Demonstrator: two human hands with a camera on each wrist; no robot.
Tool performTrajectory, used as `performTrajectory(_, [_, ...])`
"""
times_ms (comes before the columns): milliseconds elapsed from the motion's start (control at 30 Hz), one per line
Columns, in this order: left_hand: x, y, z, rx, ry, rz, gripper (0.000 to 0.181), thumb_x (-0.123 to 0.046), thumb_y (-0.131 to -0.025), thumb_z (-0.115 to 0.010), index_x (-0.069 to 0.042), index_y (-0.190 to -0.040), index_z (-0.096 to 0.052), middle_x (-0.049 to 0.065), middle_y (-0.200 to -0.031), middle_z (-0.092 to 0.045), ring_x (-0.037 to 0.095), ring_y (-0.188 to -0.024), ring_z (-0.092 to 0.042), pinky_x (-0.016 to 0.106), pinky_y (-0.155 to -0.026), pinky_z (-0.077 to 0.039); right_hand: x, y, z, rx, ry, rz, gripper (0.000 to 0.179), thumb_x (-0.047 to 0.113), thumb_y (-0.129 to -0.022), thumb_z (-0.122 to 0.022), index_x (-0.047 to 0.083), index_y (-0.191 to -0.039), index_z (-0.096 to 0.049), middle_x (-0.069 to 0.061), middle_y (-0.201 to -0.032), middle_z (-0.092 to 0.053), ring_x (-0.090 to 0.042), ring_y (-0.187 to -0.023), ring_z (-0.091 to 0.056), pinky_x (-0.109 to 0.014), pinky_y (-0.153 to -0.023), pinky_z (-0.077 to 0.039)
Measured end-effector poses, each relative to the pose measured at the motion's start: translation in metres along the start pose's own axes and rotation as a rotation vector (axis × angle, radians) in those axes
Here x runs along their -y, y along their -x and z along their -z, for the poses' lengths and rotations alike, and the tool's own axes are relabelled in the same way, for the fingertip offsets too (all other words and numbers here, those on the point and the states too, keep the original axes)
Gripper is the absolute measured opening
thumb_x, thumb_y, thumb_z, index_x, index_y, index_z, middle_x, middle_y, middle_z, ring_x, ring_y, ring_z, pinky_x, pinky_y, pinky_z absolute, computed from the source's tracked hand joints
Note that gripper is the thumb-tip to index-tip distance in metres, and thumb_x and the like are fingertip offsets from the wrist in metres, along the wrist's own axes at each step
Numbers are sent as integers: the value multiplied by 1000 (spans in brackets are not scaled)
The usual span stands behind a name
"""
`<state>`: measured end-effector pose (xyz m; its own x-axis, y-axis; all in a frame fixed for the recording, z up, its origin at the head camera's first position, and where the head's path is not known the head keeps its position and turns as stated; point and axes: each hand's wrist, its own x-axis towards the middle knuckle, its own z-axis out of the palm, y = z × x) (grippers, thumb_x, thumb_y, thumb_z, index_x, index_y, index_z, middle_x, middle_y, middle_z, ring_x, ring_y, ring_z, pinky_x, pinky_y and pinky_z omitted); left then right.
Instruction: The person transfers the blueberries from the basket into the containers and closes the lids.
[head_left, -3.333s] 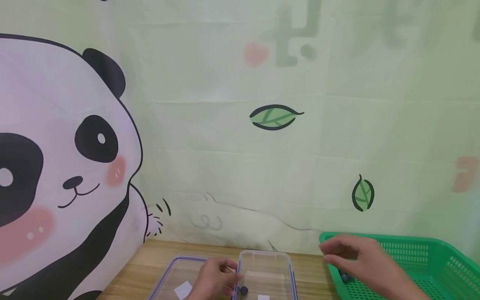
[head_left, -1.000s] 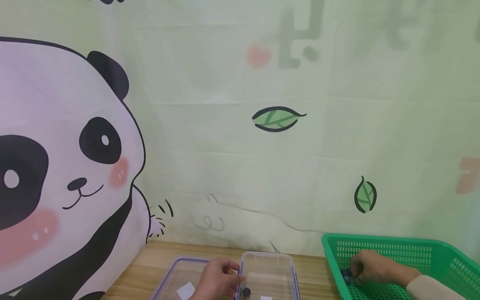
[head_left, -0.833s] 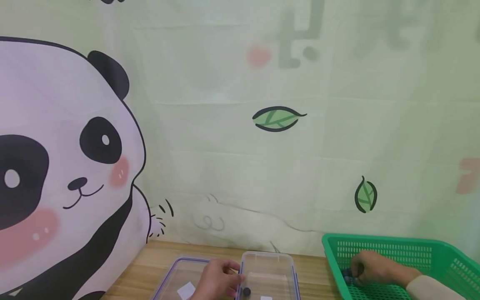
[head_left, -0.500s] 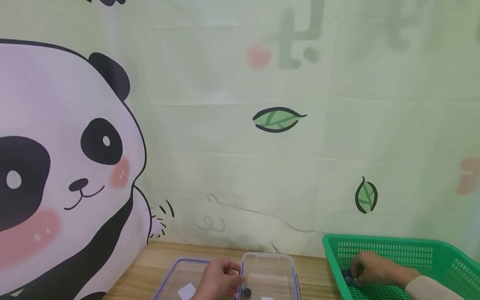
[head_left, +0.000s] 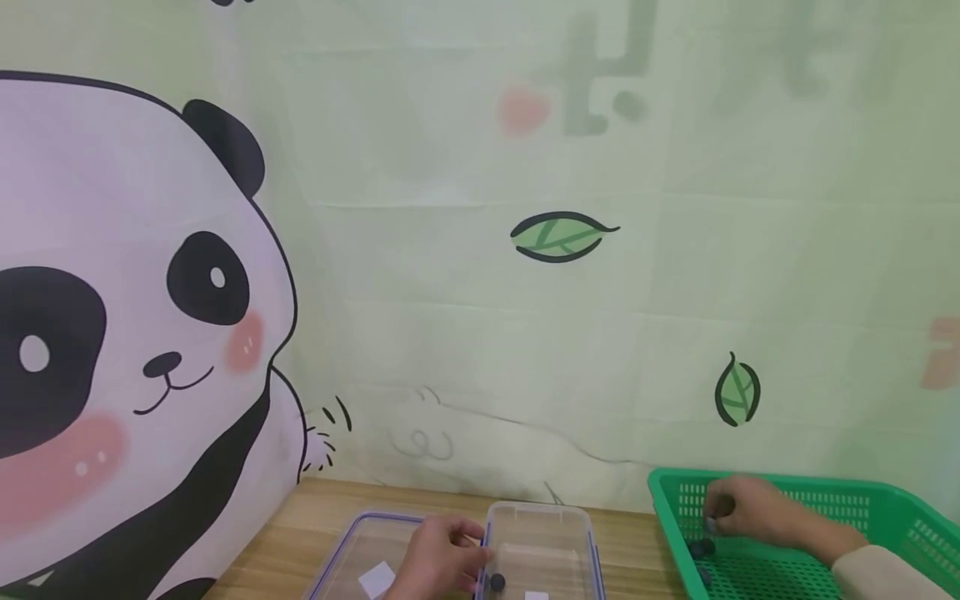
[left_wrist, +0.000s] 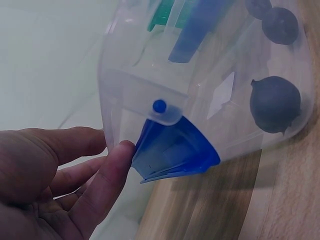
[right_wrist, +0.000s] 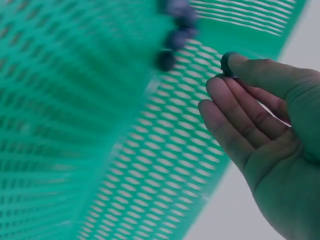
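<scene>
My right hand (head_left: 750,512) is inside the green basket (head_left: 885,492), near its left wall. Between thumb and fingertips it pinches a dark blueberry (right_wrist: 228,64), raised above the basket floor. Several more blueberries (head_left: 702,548) lie along that side. My left hand (head_left: 442,554) pinches the left edge of a clear plastic box (head_left: 536,510). In the left wrist view, its thumb and finger meet the box beside a blue latch flap (left_wrist: 172,150). A blueberry (left_wrist: 275,105) rests on the bottom of the box, with others further along.
A clear lid-like piece with a blue rim (head_left: 360,518) lies left of the box, a white label (head_left: 377,579) on it. All stand on a wooden table (head_left: 626,550) against a panda-print cloth (head_left: 450,333).
My right hand went from above the basket's left rim down to the blueberries inside, then rose slightly with one pinched. The left hand keeps its place on the box.
</scene>
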<state>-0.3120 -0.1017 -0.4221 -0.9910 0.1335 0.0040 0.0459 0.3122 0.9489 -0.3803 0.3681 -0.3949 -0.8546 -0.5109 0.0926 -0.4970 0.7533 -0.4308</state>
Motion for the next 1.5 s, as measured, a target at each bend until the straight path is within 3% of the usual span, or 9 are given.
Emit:
performTrajectory(267, [3, 1, 0, 7, 2, -19, 19, 2, -91, -79, 7, -108, -73, 9, -82, -68, 16, -62, -69, 31, -59, -65, 76, 18, 40, -179, -38, -81, 9, 14, -96, -79, 9, -102, -75, 3, -93, -73, -13, -86, -67, -29, -72, -58])
performTrajectory(567, [3, 0, 1, 5, -1, -13, 20, 1, -92, -79, 8, -109, -73, 9, -83, -67, 15, -64, -69, 31, -59, -65, 118, 33, 53, -306, -82, -67, 18, 18, -98, -79, 9, -113, -74, 3, -101, -75, -18, -93, -71, -26, -75, -60])
performTrajectory(933, [2, 0, 0, 9, 19, -4, 20, 2, -91, -79, 7, -109, -73, 10, -84, -68, 15, -64, -69, 31, -60, -65, 166, 50, 34, -429, -186, -48, 25, 23, -99, -78, 10, -119, -74, 4, -107, -77, -9, -96, -74, -23, -81, -61])
performTrajectory(1200, [1, 0, -2, -2, 8, 1, 20, 2, -91, -80, 6, -108, -73, 9, -83, -68, 15, -63, -69, 31, -59, -65, 186, 52, 10, -424, -279, -102, 24, 23, -98, -79, 11, -118, -75, 2, -106, -77, -12, -96, -74, -23, -81, -61])
performTrajectory(1500, [1, 1, 0, 4, 14, -31, 20, 3, -90, -79, 9, -109, -72, 9, -83, -68, 15, -63, -69, 32, -59, -65, 192, 51, -4, -392, -344, -44, 23, 26, -99, -78, 12, -116, -75, 4, -103, -76, -14, -94, -74, -28, -75, -63])
